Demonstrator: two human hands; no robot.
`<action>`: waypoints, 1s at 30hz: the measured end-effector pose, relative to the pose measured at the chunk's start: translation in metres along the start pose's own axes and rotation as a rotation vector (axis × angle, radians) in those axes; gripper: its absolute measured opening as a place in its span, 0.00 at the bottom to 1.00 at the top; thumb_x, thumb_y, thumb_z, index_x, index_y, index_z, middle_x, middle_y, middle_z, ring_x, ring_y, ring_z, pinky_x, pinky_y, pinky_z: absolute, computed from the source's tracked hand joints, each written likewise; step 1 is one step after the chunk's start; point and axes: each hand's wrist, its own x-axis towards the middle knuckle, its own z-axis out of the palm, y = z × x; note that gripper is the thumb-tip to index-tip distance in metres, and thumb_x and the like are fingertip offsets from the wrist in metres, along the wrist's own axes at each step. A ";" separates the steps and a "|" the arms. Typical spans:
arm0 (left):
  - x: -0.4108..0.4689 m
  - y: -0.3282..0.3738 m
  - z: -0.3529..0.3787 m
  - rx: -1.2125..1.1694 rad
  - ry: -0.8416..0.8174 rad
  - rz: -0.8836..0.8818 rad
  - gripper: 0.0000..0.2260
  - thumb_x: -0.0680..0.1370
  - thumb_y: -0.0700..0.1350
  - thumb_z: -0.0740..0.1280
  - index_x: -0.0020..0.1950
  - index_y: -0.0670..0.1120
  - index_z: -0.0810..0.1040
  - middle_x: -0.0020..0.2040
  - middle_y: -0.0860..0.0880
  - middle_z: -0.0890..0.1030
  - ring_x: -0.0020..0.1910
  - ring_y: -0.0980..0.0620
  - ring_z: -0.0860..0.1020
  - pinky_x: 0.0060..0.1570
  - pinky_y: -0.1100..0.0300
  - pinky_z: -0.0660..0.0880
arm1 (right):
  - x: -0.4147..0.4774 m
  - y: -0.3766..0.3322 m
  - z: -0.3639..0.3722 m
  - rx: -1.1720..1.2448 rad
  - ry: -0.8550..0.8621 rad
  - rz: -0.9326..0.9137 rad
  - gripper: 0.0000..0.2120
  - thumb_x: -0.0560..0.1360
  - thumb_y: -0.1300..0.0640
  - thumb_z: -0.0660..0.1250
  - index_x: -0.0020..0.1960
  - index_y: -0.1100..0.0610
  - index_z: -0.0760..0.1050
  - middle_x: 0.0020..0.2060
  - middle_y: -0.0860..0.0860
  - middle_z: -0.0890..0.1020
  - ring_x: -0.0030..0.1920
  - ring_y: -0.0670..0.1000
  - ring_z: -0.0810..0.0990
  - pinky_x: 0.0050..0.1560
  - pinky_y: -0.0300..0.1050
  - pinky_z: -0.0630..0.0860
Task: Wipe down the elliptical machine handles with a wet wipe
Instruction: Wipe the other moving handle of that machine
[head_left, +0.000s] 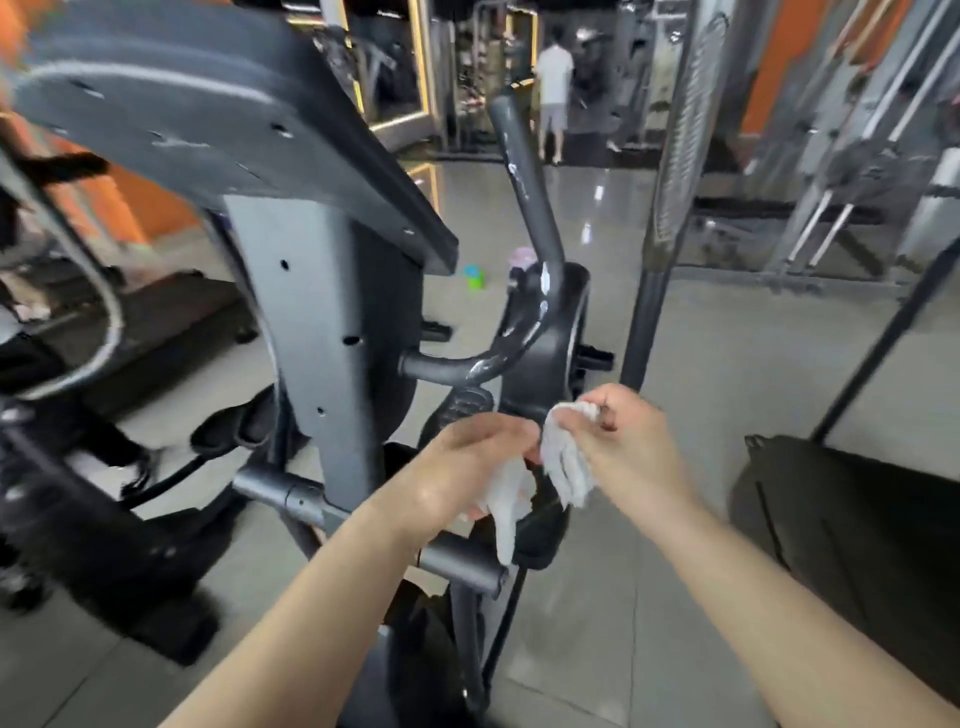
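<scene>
My left hand (467, 467): back turned up toward me, wrist bent, fingers curled under and gripping the lower folds of the wet wipe (566, 467).
My right hand (618, 441): just beside the left, knuckles up, thumb and fingers pinching the wipe's upper corner.
Hands together: close, joined only by the wipe stretched between them; neither one touches the machine.
My forearms: both bare, reaching in from the bottom edge and converging toward the middle.
Wet wipe: white and crumpled, one tail hanging down from my left hand over the horizontal bar (457, 561) below.
Upright handle (524, 176): dark grey, scuffed with pale marks, rising beyond my hands and tilted slightly left at the top.
Curved handle (467, 366): bends out from the grey centre post (311, 312), just above and behind my left hand, apart from it.
Console (208, 104): large, dark, overhead at upper left.
Background: a person (555, 88) standing far off on the shiny floor (727, 364); a green cup (474, 275) on that floor beyond the machine.
</scene>
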 end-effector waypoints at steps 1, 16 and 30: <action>-0.004 0.001 -0.001 0.034 0.000 0.054 0.09 0.83 0.55 0.66 0.52 0.55 0.84 0.37 0.57 0.83 0.29 0.61 0.74 0.27 0.68 0.68 | 0.003 -0.004 0.006 -0.004 -0.028 -0.014 0.06 0.75 0.45 0.72 0.44 0.45 0.77 0.36 0.46 0.83 0.38 0.48 0.82 0.38 0.49 0.80; 0.028 -0.011 -0.051 -0.103 0.172 0.186 0.11 0.73 0.60 0.74 0.47 0.55 0.85 0.43 0.52 0.87 0.42 0.54 0.85 0.42 0.60 0.79 | 0.031 -0.022 0.044 0.658 -0.377 0.287 0.08 0.78 0.64 0.70 0.57 0.63 0.83 0.55 0.67 0.84 0.52 0.61 0.85 0.57 0.58 0.81; 0.098 0.040 -0.018 0.012 0.401 0.226 0.02 0.77 0.45 0.75 0.45 0.49 0.86 0.43 0.49 0.88 0.45 0.48 0.87 0.46 0.55 0.84 | 0.109 -0.019 0.006 0.663 -0.448 0.214 0.13 0.85 0.56 0.63 0.60 0.64 0.82 0.54 0.62 0.87 0.54 0.61 0.87 0.57 0.56 0.83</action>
